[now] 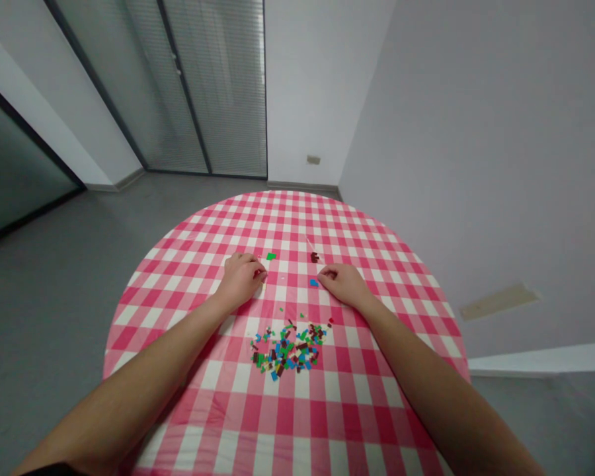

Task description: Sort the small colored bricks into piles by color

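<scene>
My left hand [242,277] rests on the checked cloth left of the middle, its fingers curled together. Beside its fingertips lies a small pale yellow bit [263,287], and a green group of building bricks [271,256] is just beyond it. My right hand [346,283] has thumb and finger pinched close to the right edge of some small blue bricks [314,283]. Whatever either hand holds is too small to make out. A little farther off sits a cluster of dark brown bricks [315,257]. Nearer to me, between the forearms, many mixed bricks [290,350] lie in a loose pile.
The round table wears a pink-and-white checked tablecloth [297,416]. A few stray bricks, one of them red [331,320], lie at the pile's far edge. Beyond the table are a glass partition [208,86] and white walls [476,165].
</scene>
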The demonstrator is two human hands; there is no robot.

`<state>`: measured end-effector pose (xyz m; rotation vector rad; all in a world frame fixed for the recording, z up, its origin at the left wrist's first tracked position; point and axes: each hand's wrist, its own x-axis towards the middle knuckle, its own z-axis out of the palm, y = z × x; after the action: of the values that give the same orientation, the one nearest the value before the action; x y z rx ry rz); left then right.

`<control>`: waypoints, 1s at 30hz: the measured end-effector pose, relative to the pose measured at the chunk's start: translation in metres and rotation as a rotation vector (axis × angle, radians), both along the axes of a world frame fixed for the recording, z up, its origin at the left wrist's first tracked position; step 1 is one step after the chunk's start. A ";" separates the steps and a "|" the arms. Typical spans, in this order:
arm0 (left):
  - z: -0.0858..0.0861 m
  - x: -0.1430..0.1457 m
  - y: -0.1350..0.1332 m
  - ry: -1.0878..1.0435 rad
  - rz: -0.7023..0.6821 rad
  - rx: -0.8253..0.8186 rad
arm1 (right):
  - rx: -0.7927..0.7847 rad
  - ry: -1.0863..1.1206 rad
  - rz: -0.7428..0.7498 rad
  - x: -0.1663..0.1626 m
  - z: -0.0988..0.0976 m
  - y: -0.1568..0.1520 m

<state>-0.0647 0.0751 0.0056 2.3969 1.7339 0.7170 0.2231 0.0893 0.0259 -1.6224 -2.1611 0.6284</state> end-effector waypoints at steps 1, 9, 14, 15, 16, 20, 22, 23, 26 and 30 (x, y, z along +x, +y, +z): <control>0.000 0.000 0.000 -0.012 -0.001 -0.004 | 0.001 0.001 0.000 0.000 0.000 0.000; 0.018 0.012 -0.014 -0.273 -0.094 -0.004 | 0.236 0.083 0.089 -0.006 0.006 -0.011; 0.029 0.036 -0.037 -0.444 -0.204 -0.065 | 0.346 0.162 0.419 -0.023 0.014 -0.036; 0.030 0.040 -0.041 -0.451 -0.224 -0.084 | 0.361 0.181 0.449 -0.026 0.014 -0.040; 0.029 0.043 -0.043 -0.462 -0.239 -0.097 | 0.372 0.199 0.469 -0.028 0.014 -0.043; 0.026 0.047 -0.047 -0.507 -0.278 -0.143 | 0.366 0.221 0.457 -0.031 0.013 -0.044; 0.025 0.047 -0.046 -0.522 -0.283 -0.167 | 0.371 0.213 0.444 -0.031 0.011 -0.042; 0.024 0.047 -0.046 -0.529 -0.284 -0.174 | 0.391 0.219 0.450 -0.031 0.010 -0.041; 0.024 0.046 -0.045 -0.542 -0.296 -0.169 | 0.506 0.276 0.488 -0.031 0.006 -0.039; 0.023 0.047 -0.044 -0.520 -0.299 -0.165 | 0.568 0.283 0.503 -0.031 0.002 -0.037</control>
<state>-0.0179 0.0307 0.0289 2.0489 1.1539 0.9915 0.1916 0.0521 0.0274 -0.6642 -2.2520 0.2988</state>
